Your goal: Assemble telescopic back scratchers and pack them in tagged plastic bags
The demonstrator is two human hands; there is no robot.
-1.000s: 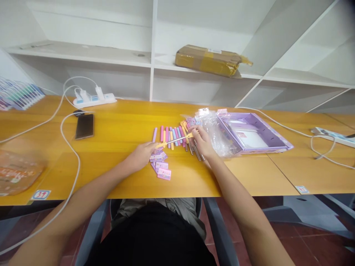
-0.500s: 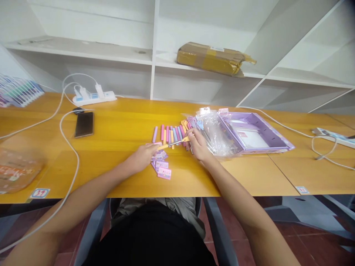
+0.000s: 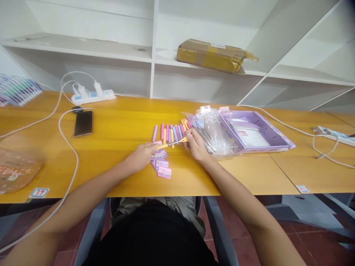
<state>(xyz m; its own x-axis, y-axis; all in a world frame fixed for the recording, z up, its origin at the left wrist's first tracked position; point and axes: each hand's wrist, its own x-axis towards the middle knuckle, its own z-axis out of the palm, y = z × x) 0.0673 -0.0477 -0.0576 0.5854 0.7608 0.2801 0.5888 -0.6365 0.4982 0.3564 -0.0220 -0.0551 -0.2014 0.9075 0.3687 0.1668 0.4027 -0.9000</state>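
Stretched between my hands is a yellow back scratcher with a bare metal rod. My left hand grips its yellow handle, and my right hand pinches the yellow head end. Just beyond, pink, purple, blue and yellow handles lie side by side in a row. Several small printed cards are spread below my left hand, partly overlapping. Beside my right hand, more scratchers with hand-shaped heads and metal rods lie on clear plastic bags.
A purple open box stands right of the bags. At left are a phone, a power strip with white cables and an orange translucent packet. A taped carton sits on the shelf above the wooden table.
The view has shifted very slightly. Both hands keep their hold on the back scratcher, which looks nearly unchanged in position.
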